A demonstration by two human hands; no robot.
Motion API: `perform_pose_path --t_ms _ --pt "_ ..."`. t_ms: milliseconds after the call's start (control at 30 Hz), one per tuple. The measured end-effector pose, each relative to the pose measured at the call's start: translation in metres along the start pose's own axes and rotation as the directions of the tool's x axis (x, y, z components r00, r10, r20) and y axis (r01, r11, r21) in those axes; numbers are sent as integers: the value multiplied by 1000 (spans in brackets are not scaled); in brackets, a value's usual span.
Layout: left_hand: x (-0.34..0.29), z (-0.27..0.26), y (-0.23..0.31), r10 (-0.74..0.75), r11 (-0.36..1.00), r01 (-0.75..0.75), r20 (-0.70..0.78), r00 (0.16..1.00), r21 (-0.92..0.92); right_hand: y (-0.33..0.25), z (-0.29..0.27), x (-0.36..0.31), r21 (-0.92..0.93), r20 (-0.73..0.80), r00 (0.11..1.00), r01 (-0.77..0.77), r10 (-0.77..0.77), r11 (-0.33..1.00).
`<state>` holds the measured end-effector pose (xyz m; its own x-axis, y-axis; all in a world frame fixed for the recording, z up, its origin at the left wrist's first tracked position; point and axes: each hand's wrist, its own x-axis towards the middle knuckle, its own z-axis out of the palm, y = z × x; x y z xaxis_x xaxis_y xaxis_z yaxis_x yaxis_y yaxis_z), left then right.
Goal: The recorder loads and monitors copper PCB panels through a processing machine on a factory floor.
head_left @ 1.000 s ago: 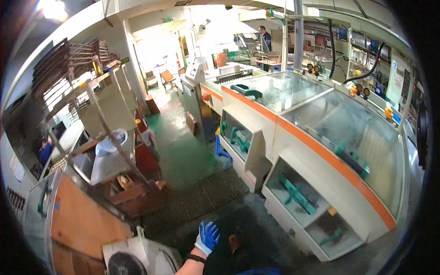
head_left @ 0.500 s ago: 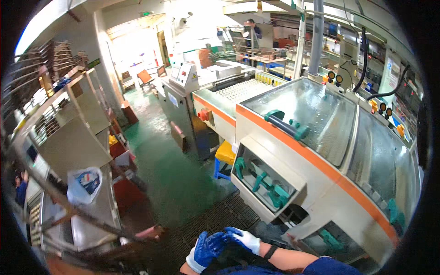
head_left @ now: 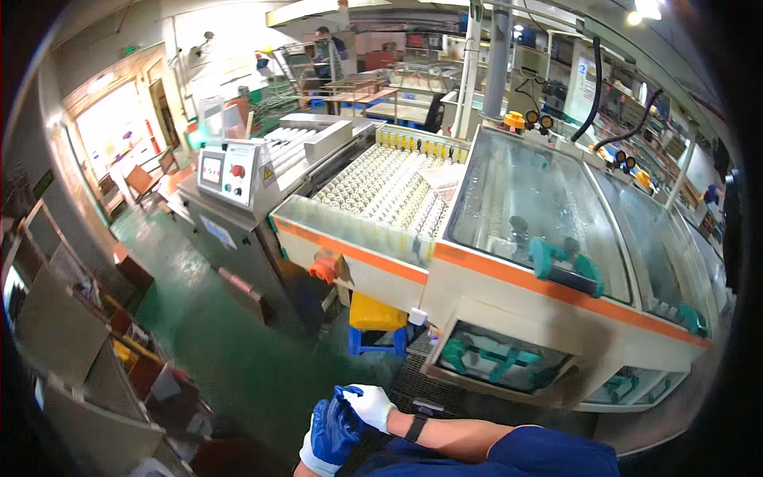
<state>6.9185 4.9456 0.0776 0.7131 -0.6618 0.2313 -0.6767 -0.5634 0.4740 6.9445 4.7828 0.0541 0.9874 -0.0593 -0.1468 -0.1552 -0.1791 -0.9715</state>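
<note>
My two hands meet low in the middle of the head view, both in white gloves with blue palms. My left hand shows its blue palm and holds nothing. My right hand comes in from the right on a bare forearm with a dark wristband and a blue sleeve. Its fingers pinch the fingertips of the left hand's glove. Both hands hover over the green floor, just in front of the long white machine.
The machine has an orange stripe, clear lids and teal handles. A roller conveyor and a grey control box stand to its left. A yellow stool sits on a floor grate. Shelving lines the left. Another person stands far back.
My view has swung right along the machine toward the conveyor. My left hand was alone a second ago; the right hand has joined it and now grips its glove.
</note>
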Motion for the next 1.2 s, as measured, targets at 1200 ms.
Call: perform_pose_path --t_ms 1200 --pt "868 216 -89 572 787 -614 302 763 59 112 -62 -7 635 -621 -105 -649 777 420"
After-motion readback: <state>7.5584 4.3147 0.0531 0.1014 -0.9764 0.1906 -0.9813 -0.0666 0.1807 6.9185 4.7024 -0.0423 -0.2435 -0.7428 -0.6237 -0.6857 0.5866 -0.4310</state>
